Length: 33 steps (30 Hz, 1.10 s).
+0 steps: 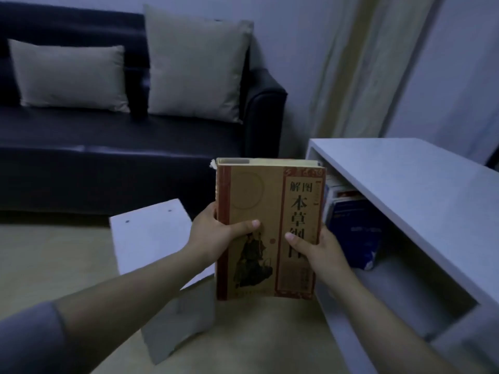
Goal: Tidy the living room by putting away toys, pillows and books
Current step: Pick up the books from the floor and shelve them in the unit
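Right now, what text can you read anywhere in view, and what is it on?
"解图" above "本草纲": cover of the book, gripped by the left hand and right hand.
Character below: half hidden under the right hand.
Blue book in the shelf: print too blurred.

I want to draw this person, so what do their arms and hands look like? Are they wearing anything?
The left hand and right hand are bare: no gloves, rings or watch show. A grey-blue sleeve covers the upper part of the left arm. The right arm is bare as far as the picture shows. The thumbnails look short.
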Each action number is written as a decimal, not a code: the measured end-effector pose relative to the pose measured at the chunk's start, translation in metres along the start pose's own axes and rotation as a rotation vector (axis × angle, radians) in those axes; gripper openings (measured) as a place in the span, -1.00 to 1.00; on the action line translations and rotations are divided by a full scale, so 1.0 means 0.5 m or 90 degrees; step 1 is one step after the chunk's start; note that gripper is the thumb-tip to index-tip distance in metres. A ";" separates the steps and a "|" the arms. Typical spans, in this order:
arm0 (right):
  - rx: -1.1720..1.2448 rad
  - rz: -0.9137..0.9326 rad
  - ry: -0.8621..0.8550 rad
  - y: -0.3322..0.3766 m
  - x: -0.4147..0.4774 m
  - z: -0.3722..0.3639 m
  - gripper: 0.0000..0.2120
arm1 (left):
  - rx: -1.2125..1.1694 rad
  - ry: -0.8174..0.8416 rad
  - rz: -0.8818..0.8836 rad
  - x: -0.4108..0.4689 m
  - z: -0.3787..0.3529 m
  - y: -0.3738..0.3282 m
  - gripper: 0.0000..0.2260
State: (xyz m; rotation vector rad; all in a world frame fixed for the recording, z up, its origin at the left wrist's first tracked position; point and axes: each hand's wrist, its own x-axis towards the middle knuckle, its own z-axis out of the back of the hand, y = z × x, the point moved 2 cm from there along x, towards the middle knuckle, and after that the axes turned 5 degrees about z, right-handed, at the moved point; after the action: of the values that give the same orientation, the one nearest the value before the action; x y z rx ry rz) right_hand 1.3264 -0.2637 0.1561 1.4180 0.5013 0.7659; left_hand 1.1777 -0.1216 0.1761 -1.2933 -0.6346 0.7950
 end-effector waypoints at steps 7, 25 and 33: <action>0.035 -0.045 -0.091 -0.109 -0.006 0.048 -0.53 | 0.017 0.112 0.057 0.065 -0.087 0.070 -0.35; -0.085 -0.092 -0.385 -0.245 -0.001 0.137 -0.59 | 0.078 0.452 -0.023 0.267 -0.324 0.166 -0.54; -0.203 -0.109 -0.410 -0.277 -0.004 0.153 -0.51 | 0.012 0.432 -0.055 0.265 -0.351 0.245 -0.54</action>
State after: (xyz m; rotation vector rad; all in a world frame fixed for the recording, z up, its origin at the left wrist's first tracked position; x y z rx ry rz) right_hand 1.4041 -0.3149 0.0282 1.2162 -0.0052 0.2084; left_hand 1.3757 -0.1065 0.0217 -1.4011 -0.1332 0.2520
